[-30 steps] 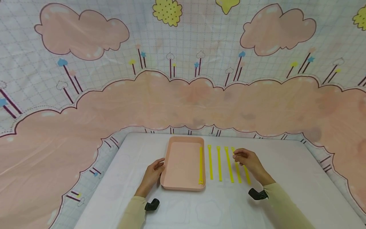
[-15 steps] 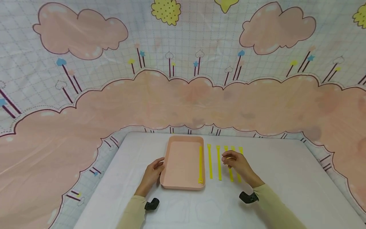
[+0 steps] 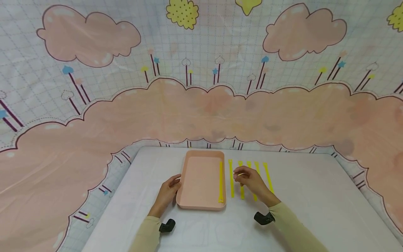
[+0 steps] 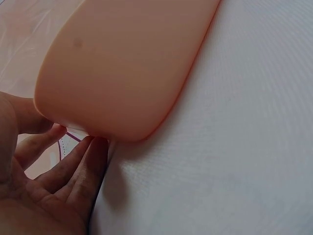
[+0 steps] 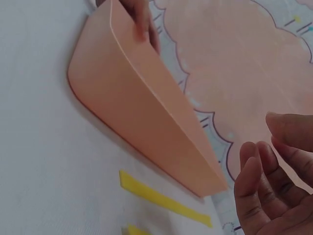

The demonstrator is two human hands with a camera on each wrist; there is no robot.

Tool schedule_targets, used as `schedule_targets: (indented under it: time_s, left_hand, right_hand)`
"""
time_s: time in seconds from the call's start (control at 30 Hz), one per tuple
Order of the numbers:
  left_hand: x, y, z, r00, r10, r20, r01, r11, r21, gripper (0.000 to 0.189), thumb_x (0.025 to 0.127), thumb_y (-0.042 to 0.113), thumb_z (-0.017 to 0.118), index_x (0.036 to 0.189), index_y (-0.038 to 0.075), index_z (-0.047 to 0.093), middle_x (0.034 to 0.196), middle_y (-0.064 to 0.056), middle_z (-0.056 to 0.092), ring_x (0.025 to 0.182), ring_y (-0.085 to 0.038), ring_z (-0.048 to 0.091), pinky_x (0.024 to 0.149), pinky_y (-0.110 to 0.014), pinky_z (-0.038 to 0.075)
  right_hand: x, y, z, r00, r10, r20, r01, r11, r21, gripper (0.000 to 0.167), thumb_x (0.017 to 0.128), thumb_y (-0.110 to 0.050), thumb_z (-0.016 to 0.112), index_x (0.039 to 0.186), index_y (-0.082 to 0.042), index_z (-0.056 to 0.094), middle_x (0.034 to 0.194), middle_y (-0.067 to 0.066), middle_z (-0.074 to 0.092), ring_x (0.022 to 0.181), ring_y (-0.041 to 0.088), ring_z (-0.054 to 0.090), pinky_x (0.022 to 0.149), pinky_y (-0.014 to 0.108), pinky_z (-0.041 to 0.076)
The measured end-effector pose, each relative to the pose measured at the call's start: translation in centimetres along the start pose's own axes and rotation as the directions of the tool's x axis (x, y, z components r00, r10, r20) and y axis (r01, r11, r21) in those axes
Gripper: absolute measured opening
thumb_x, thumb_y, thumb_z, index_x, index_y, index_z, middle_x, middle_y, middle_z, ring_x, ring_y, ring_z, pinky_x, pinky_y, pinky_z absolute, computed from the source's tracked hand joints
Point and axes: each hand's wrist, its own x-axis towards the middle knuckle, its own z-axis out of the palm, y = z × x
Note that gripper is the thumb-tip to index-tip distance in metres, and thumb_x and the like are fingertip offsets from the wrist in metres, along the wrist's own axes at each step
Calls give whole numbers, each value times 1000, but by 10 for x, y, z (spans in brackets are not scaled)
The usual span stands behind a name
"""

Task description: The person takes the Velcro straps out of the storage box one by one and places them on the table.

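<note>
My left hand (image 3: 165, 196) holds the left side of a shallow peach tray (image 3: 201, 182); in the left wrist view, thumb and fingertips meet the tray's wall. One thin yellow strip (image 3: 221, 182) with a notched end lies lengthwise along the tray's right inner side. To the right of the tray, several like strips lie roughly side by side on the table. My right hand (image 3: 252, 180) hovers over the middle ones with loosely bent fingers and nothing between them. Its fingertips come near the strip (image 3: 231, 178) closest to the tray, and the hand covers parts of others.
A white-covered table (image 3: 315, 196) carries everything. Behind it hangs a printed cloth (image 3: 201, 112) with peach clouds. Dark wrist cameras sit on both wrists, the right one (image 3: 264, 218) low over the table.
My right hand has moved left across the strips toward the tray, uncovering the rightmost strip. The left hand, the tray and the strips stay in place.
</note>
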Motion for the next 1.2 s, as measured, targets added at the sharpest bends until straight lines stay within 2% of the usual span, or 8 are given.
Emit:
schedule_targets:
  time_s: [0.2, 0.37, 0.43, 0.57, 0.67, 0.77, 0.97, 1.2]
  left_hand:
    - [0, 0, 0, 1000, -4, 4, 4, 1000, 1, 41, 96, 6, 58, 136, 4, 57, 125, -26, 63, 111, -32, 64, 85, -34, 55]
    - [0, 1, 0, 1000, -8, 6, 8, 1000, 5, 41, 96, 7, 58, 137, 4, 56, 126, -26, 62, 113, -32, 63, 87, -36, 55]
    - [1, 2, 1, 1000, -9, 4, 9, 1000, 2, 41, 96, 7, 58, 137, 4, 56, 126, -26, 62, 113, -33, 63, 87, -36, 55]
    - [1, 1, 2, 1000, -2, -5, 2, 1000, -2, 41, 96, 5, 57, 136, 3, 56, 125, -27, 62, 112, -33, 63, 86, -35, 55]
    - [-1, 1, 2, 999, 46, -9, -46, 999, 15, 39, 95, 6, 57, 134, 0, 57, 120, -27, 64, 106, -26, 66, 82, -31, 56]
    - [-1, 1, 2, 998, 55, -6, -55, 998, 16, 39, 95, 7, 58, 133, 2, 58, 119, -26, 65, 104, -24, 66, 81, -30, 56]
    - [-1, 3, 3, 1000, -12, -5, 12, 1000, 6, 40, 96, 8, 58, 136, 4, 56, 123, -25, 63, 111, -31, 64, 85, -31, 55]
    - [-2, 6, 3, 1000, -16, -1, 16, 1000, -11, 41, 97, 9, 59, 137, 3, 55, 124, -24, 63, 112, -31, 64, 87, -32, 55]
  right_hand:
    - [5, -5, 8, 999, -48, 15, 48, 999, -20, 30, 91, -12, 68, 115, 3, 61, 107, 16, 66, 92, 29, 65, 71, 34, 55]
    - [9, -10, 13, 996, -80, 31, 82, 995, -60, 32, 91, -13, 70, 116, 4, 61, 109, 16, 65, 87, 13, 64, 71, 38, 56]
    - [12, -12, 16, 995, -88, 35, 90, 993, -74, 31, 91, -13, 69, 115, 4, 61, 109, 15, 65, 86, 11, 64, 72, 39, 56]
    - [13, -21, 21, 991, -123, 54, 128, 987, -99, 25, 91, -9, 69, 112, 2, 63, 109, 16, 66, 90, 17, 64, 72, 34, 57]
    - [14, -23, 25, 986, -146, 79, 154, 981, -113, 25, 90, -10, 69, 112, 1, 63, 110, 17, 66, 94, 22, 64, 72, 29, 56]
    - [18, -21, 28, 981, -164, 99, 177, 974, -138, 25, 90, -13, 70, 111, -1, 64, 109, 15, 66, 96, 22, 64, 72, 27, 56]
    - [21, -22, 35, 969, -219, 115, 240, 946, -220, 23, 90, -13, 70, 109, -1, 65, 106, 12, 68, 94, 20, 64, 79, 25, 54]
    - [22, -18, 43, 957, -234, 169, 275, 915, -293, 25, 90, -15, 71, 111, -3, 64, 108, 14, 67, 93, 18, 62, 76, 24, 53]
